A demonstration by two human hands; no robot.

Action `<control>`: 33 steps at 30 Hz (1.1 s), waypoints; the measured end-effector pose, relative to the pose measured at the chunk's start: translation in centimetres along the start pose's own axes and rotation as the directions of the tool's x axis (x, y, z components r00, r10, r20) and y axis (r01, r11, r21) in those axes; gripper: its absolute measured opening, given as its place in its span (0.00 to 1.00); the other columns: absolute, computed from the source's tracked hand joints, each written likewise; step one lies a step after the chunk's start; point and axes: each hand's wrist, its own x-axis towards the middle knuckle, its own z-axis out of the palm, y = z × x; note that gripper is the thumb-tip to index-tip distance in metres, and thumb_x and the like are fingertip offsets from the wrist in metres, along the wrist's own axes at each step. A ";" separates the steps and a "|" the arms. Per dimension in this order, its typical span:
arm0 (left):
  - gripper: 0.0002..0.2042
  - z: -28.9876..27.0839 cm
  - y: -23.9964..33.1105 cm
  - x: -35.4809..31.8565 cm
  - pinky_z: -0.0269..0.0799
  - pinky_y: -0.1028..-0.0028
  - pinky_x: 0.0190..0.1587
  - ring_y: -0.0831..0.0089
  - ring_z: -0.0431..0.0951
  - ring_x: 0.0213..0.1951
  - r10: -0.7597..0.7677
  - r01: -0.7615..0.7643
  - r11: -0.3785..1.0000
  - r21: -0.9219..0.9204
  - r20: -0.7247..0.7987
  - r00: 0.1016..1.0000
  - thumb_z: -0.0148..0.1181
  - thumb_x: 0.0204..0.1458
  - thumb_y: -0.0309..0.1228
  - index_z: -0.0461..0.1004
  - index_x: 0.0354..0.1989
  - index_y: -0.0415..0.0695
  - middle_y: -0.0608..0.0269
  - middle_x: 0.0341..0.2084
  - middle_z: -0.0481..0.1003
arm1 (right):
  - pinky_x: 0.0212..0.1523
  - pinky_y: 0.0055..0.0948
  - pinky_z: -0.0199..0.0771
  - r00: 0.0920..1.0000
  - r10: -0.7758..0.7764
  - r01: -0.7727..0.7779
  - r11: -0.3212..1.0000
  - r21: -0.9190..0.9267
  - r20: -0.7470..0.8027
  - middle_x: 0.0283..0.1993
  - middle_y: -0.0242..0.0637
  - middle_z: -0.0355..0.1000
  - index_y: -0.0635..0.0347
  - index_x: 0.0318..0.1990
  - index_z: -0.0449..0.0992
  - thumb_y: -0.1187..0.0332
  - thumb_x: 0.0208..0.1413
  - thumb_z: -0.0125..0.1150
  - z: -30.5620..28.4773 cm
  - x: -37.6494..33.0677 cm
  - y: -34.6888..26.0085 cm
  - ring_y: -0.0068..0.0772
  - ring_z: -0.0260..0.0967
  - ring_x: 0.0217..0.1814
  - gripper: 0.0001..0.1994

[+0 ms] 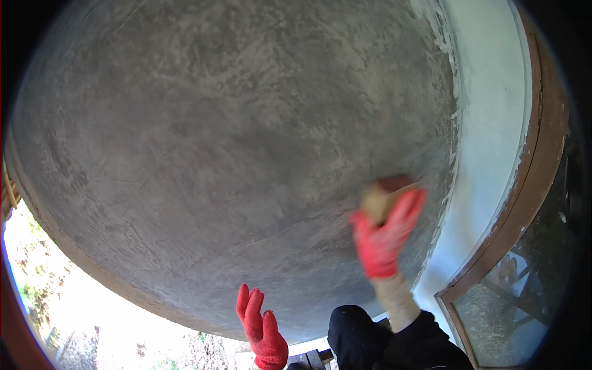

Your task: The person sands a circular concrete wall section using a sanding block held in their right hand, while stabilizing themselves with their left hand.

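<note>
My right hand (386, 237), in a red glove, grips a tan block with a reddish-brown face (385, 197); it looks like a sanding block, blurred by motion. The block is up against the grey plastered wall (246, 142), near its right border. Lower down and to the left, my left hand (262, 330), also in a red glove, is raised with its fingers apart and nothing in them. It is in front of the wall's lower edge. Pale, uneven patches and fine scratches mark the grey plaster.
A white painted strip (493, 98) borders the wall on the right, beside a brown wooden frame (542, 142) with a glass pane (505, 308). My dark-clad knee (354, 336) is below. Bright ground with greenery (37, 265) shows at lower left.
</note>
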 end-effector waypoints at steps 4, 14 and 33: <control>0.21 1.2 0.8 0.4 0.60 0.61 0.65 0.59 0.63 0.64 -0.027 0.027 0.998 -0.065 -0.009 1.000 0.43 0.60 0.28 0.66 0.62 0.36 0.49 0.70 0.53 | 0.57 0.54 0.67 0.759 -0.625 0.566 0.771 0.291 0.180 0.62 0.37 0.62 0.36 0.58 0.73 0.50 0.43 0.73 1.3 -6.1 -1.4 0.56 0.61 0.62 0.31; 0.22 0.6 -0.2 0.0 0.60 0.60 0.64 0.58 0.62 0.65 -0.057 0.055 0.996 -0.066 -0.030 0.998 0.43 0.60 0.29 0.66 0.62 0.36 0.49 0.70 0.54 | 0.62 0.48 0.61 0.982 0.085 -0.081 0.996 0.029 -0.169 0.65 0.59 0.55 0.66 0.67 0.56 0.61 0.40 0.74 -1.5 9.5 6.4 0.64 0.57 0.63 0.46; 0.22 1.7 -0.5 0.7 0.59 0.60 0.65 0.58 0.60 0.66 -0.005 0.005 1.000 -0.010 0.033 0.999 0.43 0.58 0.25 0.66 0.62 0.37 0.49 0.70 0.54 | 0.66 0.52 0.56 0.923 0.343 -0.262 0.891 0.371 -0.172 0.70 0.65 0.46 0.66 0.69 0.53 0.61 0.38 0.76 -1.7 12.1 6.8 0.67 0.50 0.69 0.50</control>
